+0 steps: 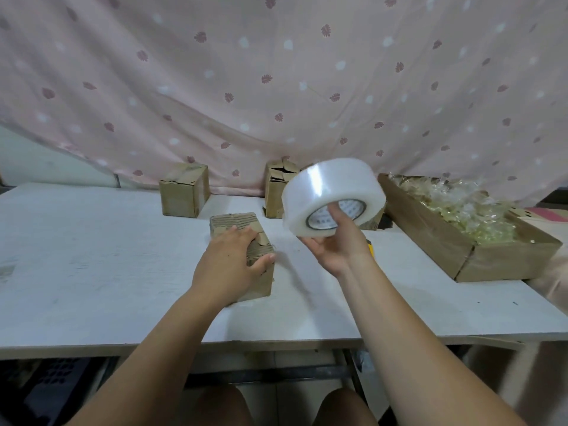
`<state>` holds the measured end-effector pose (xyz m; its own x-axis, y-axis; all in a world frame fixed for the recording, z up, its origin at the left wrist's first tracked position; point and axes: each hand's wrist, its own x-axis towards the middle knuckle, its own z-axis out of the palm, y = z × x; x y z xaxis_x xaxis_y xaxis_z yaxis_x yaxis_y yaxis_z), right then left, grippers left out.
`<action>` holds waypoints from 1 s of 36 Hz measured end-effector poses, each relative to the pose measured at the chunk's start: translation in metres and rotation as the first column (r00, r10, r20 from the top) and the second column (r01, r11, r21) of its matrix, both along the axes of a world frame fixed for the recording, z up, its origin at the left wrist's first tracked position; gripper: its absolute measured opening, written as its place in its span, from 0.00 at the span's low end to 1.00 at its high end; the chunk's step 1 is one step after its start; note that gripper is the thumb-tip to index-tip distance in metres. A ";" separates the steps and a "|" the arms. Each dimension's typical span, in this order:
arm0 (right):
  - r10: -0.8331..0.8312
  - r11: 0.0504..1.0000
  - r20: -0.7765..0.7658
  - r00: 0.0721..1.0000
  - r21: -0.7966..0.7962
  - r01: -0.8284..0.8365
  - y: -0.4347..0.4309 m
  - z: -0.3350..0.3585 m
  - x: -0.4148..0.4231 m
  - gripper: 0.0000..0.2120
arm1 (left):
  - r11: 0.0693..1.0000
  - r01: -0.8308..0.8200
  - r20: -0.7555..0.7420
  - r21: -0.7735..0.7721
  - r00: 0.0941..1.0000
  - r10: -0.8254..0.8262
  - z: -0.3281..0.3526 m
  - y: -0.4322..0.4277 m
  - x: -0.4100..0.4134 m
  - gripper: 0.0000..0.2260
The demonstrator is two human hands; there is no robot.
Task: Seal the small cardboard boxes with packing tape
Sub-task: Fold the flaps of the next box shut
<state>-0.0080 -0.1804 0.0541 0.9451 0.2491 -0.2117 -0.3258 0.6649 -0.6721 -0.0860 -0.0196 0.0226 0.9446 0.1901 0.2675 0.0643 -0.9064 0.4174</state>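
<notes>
The small cardboard box (234, 223) under work stood on the white desk (92, 256), a little left of centre and near the front edge. Its top face was worn and torn, with the corrugation showing. The left hand (233, 256) lay palm down over the near part of that top. Its fingers were curled over the top and its thumb was set against the right upper edge, so it held the box in place.

The right hand (335, 244) was raised clear of the desk, just to the right of the box and apart from the left hand. It gripped a roll of clear packing tape (325, 192), with the thumb hooked into the core and the fingers under the rim. The roll was tilted, its open core turned toward the person. No free end of tape could be made out.

A small yellow object (370, 246) showed on the desk behind the right wrist; it could not be identified.

At the back of the desk a second box (184, 192) stood to the left. A third box (276, 189), its top flaps torn, stood partly hidden behind the roll. At the right side sat a shallow cardboard tray (430, 241) filled with clear crinkled wrappers (467, 210). A pink curtain (276, 87) with a leaf print hung behind the desk.
</notes>
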 end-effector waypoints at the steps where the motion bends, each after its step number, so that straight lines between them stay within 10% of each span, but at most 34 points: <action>1: 0.013 0.999 -0.004 1.000 0.040 -0.013 0.001 0.005 -0.001 0.23 | 1.000 0.008 -0.005 -0.014 1.000 -0.009 0.001 -0.002 0.001 0.25; 10: 0.064 0.986 -0.051 0.997 0.158 -0.055 0.004 0.025 -0.009 0.20 | 0.960 0.201 0.068 -0.196 0.979 -0.192 0.000 -0.038 0.012 0.17; 17: 0.086 0.987 -0.105 0.991 0.142 -0.071 -0.001 0.021 -0.010 0.20 | 0.850 0.089 0.285 -0.519 0.956 0.074 -0.002 -0.041 0.015 0.15; 30: 0.130 0.984 -0.086 0.988 0.133 -0.118 0.009 0.018 -0.011 0.21 | 0.420 0.108 0.195 -0.901 0.966 0.170 0.034 -0.034 0.023 0.15; 36: 0.111 0.989 -0.033 0.993 0.102 -0.107 0.010 0.020 -0.012 0.19 | 0.012 0.063 0.064 -0.998 0.992 0.112 0.047 -0.029 0.022 0.10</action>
